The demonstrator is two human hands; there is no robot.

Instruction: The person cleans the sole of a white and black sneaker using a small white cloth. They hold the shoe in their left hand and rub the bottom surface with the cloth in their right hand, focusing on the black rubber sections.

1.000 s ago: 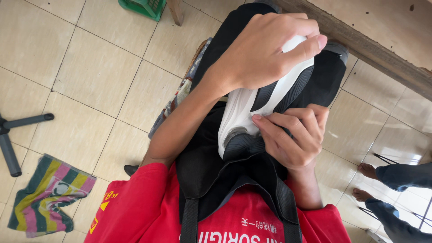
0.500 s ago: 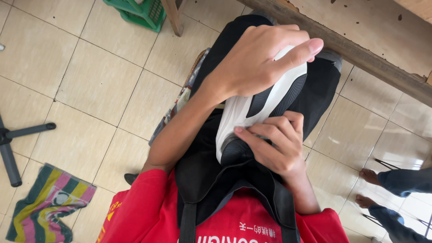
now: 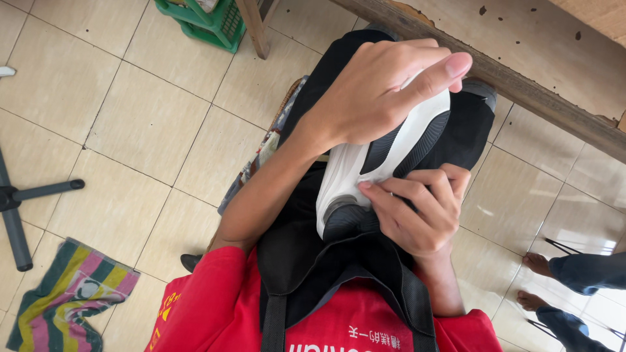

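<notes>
**Shoe sole-up on the lap, both hands on it**

Shoe (image 3: 365, 173), one only, lies sole-up on the lap of the person wearing the camera, resting on a black apron (image 3: 306, 254) worn over a red shirt (image 3: 208, 306). The sole is white with dark grey tread panels, heel toward the body, toe pointing away.

Nearest the body, the right hand (image 3: 417, 208) is curled, its fingertips pressed against the white edge of the sole near the heel; it pinches or presses that rim rather than wrapping round the shoe. Beyond it, the left hand (image 3: 385, 91) is closed over the toe end, fingers bent round the far side, thumb stretched along the top, holding the shoe steady.

As a judgement: the work on the sole's edge looks under way at the heel end. No tool, glue or loose part shows, so how much of the rim is finished cannot be told.

Counted, near to far: one striped cloth (image 3: 65, 296) on the tiled floor (image 3: 143, 117) at the left; two bare feet (image 3: 538, 264) of another person at the right; one black chair base (image 3: 19, 202); one green crate (image 3: 205, 19); one wooden bench edge (image 3: 521, 72) farthest off.
</notes>
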